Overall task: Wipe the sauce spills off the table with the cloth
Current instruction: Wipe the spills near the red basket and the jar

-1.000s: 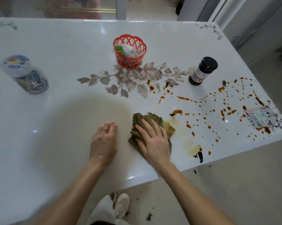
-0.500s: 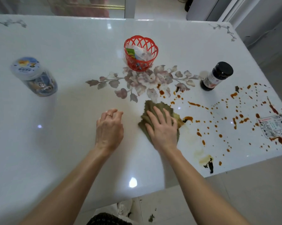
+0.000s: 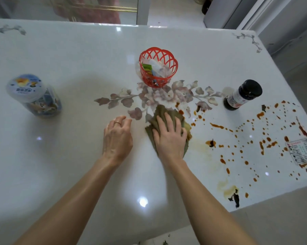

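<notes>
An olive-green cloth lies crumpled on the white glossy table, just below the painted flower pattern. My right hand presses flat on the cloth with straight spread fingers. My left hand rests on the bare table to the left of the cloth, fingers loosely bent, a ring on one finger. Orange-brown sauce spills dot the table's right part, with a dark blob by the front edge and pale smears right of the cloth.
A red plastic basket with packets stands behind the cloth. A dark sauce bottle stands at the right. A clear jar with a white lid is at the left. A printed card lies near the right edge.
My right hand has pushed the cloth away from me, up to the flower pattern. My left hand has moved forward alongside. The smear area right of the cloth looks paler.
</notes>
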Demonstrator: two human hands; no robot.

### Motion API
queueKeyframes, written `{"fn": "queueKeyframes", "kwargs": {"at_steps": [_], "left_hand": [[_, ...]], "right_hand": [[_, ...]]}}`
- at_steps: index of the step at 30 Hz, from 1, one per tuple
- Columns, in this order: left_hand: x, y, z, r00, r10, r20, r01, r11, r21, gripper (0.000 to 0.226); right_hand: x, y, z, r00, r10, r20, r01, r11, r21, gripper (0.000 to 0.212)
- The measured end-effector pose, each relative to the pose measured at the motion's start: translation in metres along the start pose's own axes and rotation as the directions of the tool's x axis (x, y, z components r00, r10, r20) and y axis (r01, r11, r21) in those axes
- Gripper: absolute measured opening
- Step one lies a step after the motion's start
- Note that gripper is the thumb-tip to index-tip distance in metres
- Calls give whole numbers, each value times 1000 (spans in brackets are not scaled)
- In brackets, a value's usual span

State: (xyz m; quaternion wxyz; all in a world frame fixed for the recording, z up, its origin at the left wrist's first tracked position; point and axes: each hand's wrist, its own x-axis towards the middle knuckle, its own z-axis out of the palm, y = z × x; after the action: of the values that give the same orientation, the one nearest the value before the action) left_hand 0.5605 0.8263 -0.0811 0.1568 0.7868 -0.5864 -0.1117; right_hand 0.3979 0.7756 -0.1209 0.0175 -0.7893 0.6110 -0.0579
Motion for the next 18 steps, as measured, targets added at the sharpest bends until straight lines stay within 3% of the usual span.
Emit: {"fn": "queueKeyframes", "kwargs": {"at_steps": [2, 4, 12, 15, 18], "left_hand": [[5, -4, 0, 1000, 1, -2, -1, 1000, -5, 44], [6, -7, 0, 1000, 0, 3, 0, 1000, -15, 45], [15, -10, -7, 1000, -11, -26, 9, 998, -59, 50], [18, -11, -4, 1000, -10, -17, 10, 1000, -29, 50], [23, -8, -4, 1000, -23, 2, 23, 1000, 16, 47]], "right_hand": [[-1, 5, -2, 987, 157, -18, -156, 988, 9, 53], [-8, -7, -4, 977, 209, -31, -209, 978, 11, 54], [51, -68, -4, 984, -122, 126, 117, 992, 44, 51], [83, -77, -8, 958, -150, 245, 150, 988, 18, 57], [97, -73, -14, 955, -130, 266, 135, 991, -2, 62]]}}
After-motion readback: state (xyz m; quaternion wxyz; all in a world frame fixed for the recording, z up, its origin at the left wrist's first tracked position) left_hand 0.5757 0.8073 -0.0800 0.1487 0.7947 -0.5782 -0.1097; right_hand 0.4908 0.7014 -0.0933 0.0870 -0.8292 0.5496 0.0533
